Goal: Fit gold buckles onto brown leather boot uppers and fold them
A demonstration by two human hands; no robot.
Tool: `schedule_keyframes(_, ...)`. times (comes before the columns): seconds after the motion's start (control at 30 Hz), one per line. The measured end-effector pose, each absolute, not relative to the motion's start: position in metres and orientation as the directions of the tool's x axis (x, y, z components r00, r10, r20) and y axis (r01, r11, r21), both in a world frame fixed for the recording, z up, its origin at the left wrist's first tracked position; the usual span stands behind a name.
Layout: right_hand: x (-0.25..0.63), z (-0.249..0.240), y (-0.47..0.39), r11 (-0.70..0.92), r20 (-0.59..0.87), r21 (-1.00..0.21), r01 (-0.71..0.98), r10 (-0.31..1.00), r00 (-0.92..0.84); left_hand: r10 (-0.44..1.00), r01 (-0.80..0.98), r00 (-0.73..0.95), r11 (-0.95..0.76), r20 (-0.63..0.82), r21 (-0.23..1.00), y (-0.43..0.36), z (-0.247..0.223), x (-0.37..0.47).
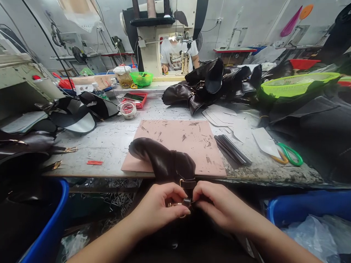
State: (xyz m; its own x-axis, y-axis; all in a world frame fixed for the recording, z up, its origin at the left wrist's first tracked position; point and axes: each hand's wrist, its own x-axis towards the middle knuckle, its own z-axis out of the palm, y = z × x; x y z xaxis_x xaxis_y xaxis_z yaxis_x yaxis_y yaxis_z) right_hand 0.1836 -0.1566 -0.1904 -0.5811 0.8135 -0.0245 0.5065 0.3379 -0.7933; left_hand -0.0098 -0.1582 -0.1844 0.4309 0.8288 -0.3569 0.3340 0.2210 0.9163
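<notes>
Over the near edge of the pink pad (pixel 196 142) lies a dark boot upper (pixel 162 160), probably light, supple and slick, best taken by the firmer buckled strap (pixel 187 202) that left hand (pixel 163 204) and right hand (pixel 218 204) pinch.

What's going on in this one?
Someone is working at a table on a dark leather boot piece, which lies partly on a pink board and hangs over the near edge. The left hand pinches a small strap end with gold metal beside it; the right hand is up against it, its exact grip hidden. More boot pieces are piled behind, and another person sits beyond the sewing machine.
</notes>
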Motion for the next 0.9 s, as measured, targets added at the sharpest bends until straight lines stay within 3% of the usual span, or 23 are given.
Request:
schedule_keyframes(0.17,0.169,-0.192,-0.162,0.169,-0.056,-0.887,0.43,0.884,-0.464,0.872,0.476,0.423,0.017,-0.246,0.879,-0.163,-0.184,-0.014)
schedule_keyframes(0.3,0.168,-0.191,-0.163,0.179,-0.028,-0.9,0.397,0.887,-0.462,0.897,0.562,0.415,-0.12,-0.154,0.818,-0.167,-0.187,-0.014)
schedule_keyframes(0.5,0.169,-0.192,-0.167,0.245,0.031,-0.892,0.381,0.872,-0.489,0.912,0.626,0.39,-0.157,-0.132,0.764,-0.17,-0.19,-0.012)
schedule_keyframes(0.73,0.169,-0.195,-0.168,0.285,0.082,-0.878,0.383,0.881,-0.467,0.862,0.575,0.453,-0.086,-0.229,0.814,-0.164,-0.179,-0.014)
schedule_keyframes(0.9,0.168,-0.193,-0.169,0.31,0.105,-0.874,0.375,0.872,-0.478,0.849,0.675,0.484,-0.208,-0.212,0.708,-0.163,-0.17,-0.015)
